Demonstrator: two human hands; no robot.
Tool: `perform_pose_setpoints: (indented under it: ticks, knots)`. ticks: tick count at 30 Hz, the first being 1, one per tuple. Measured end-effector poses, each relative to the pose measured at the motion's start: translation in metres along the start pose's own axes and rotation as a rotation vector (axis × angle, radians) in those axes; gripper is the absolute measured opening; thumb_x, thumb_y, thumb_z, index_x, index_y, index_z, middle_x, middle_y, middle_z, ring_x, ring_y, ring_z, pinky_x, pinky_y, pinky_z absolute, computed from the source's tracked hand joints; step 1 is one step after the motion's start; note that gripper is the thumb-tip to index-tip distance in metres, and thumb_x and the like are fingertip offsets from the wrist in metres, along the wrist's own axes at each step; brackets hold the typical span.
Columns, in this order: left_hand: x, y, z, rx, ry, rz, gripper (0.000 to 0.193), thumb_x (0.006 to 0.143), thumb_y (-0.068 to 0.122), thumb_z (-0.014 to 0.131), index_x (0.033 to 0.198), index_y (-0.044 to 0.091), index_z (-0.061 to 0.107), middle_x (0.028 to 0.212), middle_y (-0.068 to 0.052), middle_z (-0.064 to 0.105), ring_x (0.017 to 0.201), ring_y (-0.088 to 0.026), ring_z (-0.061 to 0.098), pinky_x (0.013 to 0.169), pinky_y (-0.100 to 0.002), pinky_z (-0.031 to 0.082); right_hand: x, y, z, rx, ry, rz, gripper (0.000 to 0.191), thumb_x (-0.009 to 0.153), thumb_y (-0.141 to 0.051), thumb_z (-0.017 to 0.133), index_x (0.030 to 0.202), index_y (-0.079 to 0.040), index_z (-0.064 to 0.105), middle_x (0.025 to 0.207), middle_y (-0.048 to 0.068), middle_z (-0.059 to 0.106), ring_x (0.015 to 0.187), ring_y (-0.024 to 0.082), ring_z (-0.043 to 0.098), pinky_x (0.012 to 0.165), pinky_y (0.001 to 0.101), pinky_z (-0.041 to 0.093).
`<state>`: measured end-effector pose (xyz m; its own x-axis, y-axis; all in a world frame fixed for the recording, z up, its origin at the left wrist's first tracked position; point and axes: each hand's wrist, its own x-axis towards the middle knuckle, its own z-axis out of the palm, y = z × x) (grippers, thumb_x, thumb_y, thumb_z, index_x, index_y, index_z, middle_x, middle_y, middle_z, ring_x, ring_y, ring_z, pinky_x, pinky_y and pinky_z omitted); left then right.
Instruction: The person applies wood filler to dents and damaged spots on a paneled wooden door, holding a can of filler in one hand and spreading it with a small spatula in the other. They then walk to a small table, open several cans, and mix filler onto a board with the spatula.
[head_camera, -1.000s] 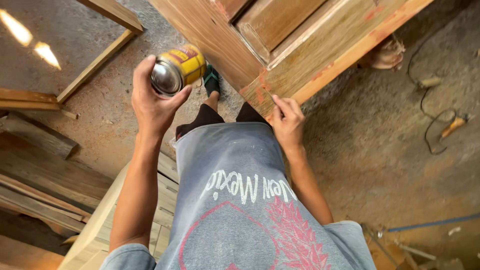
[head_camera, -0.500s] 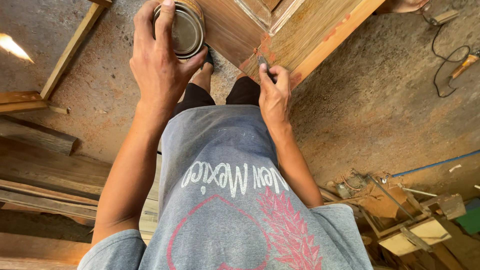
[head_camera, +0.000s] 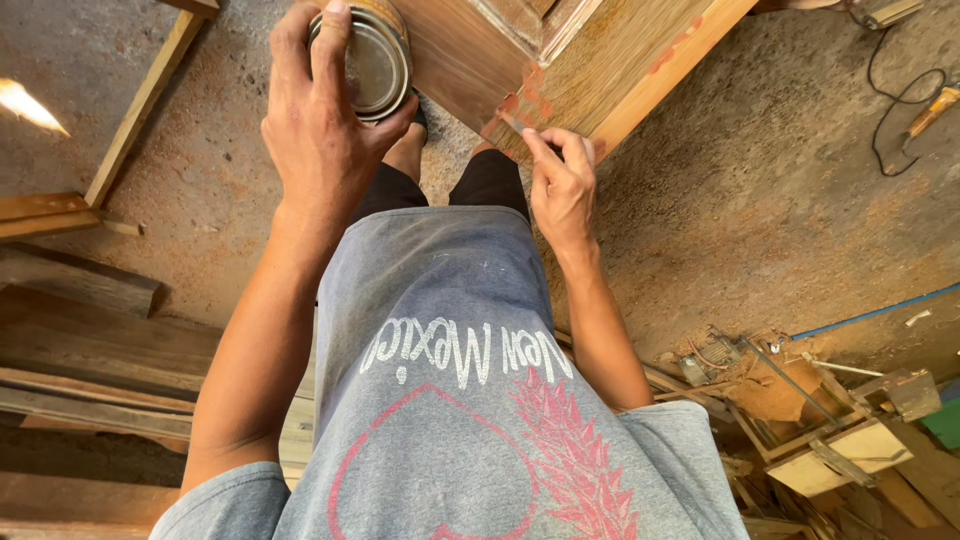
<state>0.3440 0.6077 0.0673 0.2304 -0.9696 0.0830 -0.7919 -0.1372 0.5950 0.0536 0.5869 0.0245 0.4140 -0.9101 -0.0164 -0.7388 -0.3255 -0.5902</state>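
1. Above the grey shirt (head_camera: 450, 400) of the person looking down, two bare hands are raised toward one wooden door panel (head_camera: 600, 50) that fills the top middle of the view.
2. One left hand (head_camera: 320, 120) wraps its fingers around one round metal tin (head_camera: 372, 60), thumb on one side and the other fingers over the rim; the tin's shiny flat end faces the camera and sits just beside the panel's lower edge.
3. One right hand (head_camera: 562, 185) has its fingers pinched narrow around one small thin tool (head_camera: 512, 122), whose tip touches the corner of the panel where reddish smears show.
4. The kind of tool cannot be told; only a short, light-coloured piece shows past the fingertips.
5. Two bare legs below dark shorts (head_camera: 470, 180) stand on the dusty concrete floor (head_camera: 760, 220).
6. Several long planks (head_camera: 90, 350) lie stacked at the left, and one pale wooden strip (head_camera: 140, 105) leans diagonally beyond them.
7. One heap of wood offcuts and clamps (head_camera: 820, 420) lies at the lower right, well apart from both hands.
8. One dark cable (head_camera: 885, 110) curls on the floor at the upper right.
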Motion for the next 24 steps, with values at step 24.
perform_pose_setpoints:
  ticks: [24]
  knots:
    - [0.018, 0.007, 0.008, -0.075, 0.001, -0.108, 0.084, 0.075, 0.031, 0.093, 0.143, 0.015, 0.046, 0.137, -0.012, 0.051, 0.116, -0.037, 0.062, 0.083, -0.047, 0.057, 0.015, -0.003, -0.031, 0.332, 0.132, 0.297, 0.024, 0.100, 0.002, 0.059, 0.122, 0.002, 0.068, 0.102, 0.012, 0.068, 0.082, 0.020, 0.070, 0.069, 0.0317, 0.057]
